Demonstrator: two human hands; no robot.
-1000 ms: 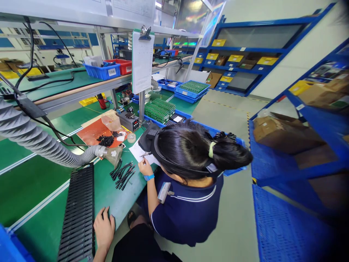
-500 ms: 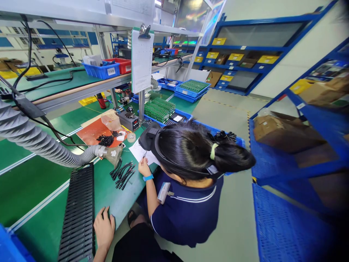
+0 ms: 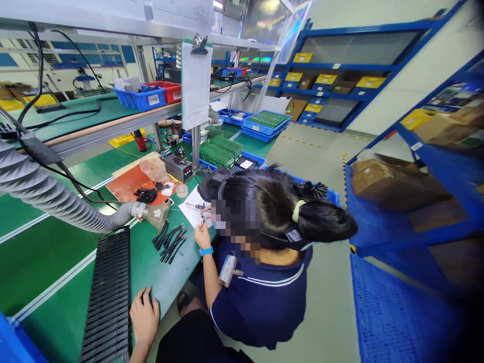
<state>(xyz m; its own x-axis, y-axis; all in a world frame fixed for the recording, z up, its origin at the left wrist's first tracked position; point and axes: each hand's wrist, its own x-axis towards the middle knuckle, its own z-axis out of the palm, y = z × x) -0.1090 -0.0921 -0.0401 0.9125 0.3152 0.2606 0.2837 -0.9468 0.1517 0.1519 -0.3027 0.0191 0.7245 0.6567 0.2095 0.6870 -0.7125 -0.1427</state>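
Observation:
My left hand (image 3: 144,315) lies palm down at the front edge of the green bench (image 3: 166,280), its fingers slightly apart and nothing in them. Close beside it, to the left, is a long black slotted tray (image 3: 108,292). Farther up the bench lies a loose bunch of short black cables (image 3: 172,242). My right hand is out of sight. A seated co-worker (image 3: 264,292) with a blue wristband bends over a white sheet (image 3: 191,214), pinching something small in one hand (image 3: 202,234). A thin pen-like tool, perhaps a soldering iron (image 3: 194,205), shows over the sheet by the other hand.
A grey flexible duct (image 3: 75,186) with a clear nozzle (image 3: 157,216) reaches over the bench. Behind are a control box (image 3: 179,167), green circuit boards (image 3: 221,151) and a hanging clipboard (image 3: 196,83). Blue shelving (image 3: 408,186) stands at right.
The co-worker has shifted slightly, and the pen-like tool and fingers of the other hand now show over the sheet. My left hand has stayed in place.

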